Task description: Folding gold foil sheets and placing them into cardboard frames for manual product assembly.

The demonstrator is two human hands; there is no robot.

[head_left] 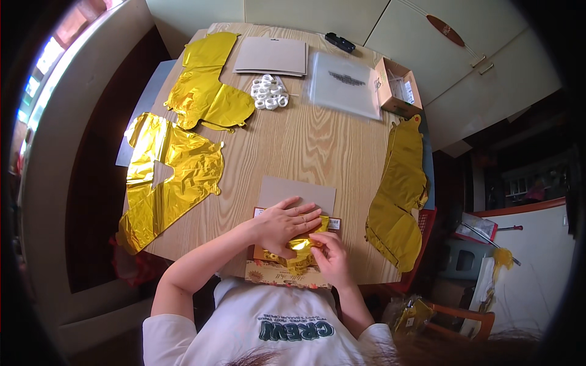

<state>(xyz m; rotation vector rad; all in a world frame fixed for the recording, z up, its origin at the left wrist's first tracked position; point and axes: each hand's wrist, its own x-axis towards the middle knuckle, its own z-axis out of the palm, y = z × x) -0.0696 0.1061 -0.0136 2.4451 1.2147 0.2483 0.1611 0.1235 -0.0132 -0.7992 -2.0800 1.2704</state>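
At the near edge of the table, my left hand (285, 227) lies flat with its fingers spread, pressing on a folded gold foil balloon (300, 245). The fingertips of my right hand (333, 256) pinch the right side of that foil. Underneath is a brown and orange printed card (284, 276) with leaf patterns, close against my shirt. A plain grey-brown cardboard sheet (299, 190) shows just beyond my left fingers. Part of the foil is hidden beneath my left hand.
Flat gold foil balloons lie on the left (183, 192), far left (210, 100) and right (397, 201). Toward the back are a cardboard stack (271, 58), white rings (268, 93), clear plastic bags (342, 88), an open box (390, 100) and a black object (339, 43).
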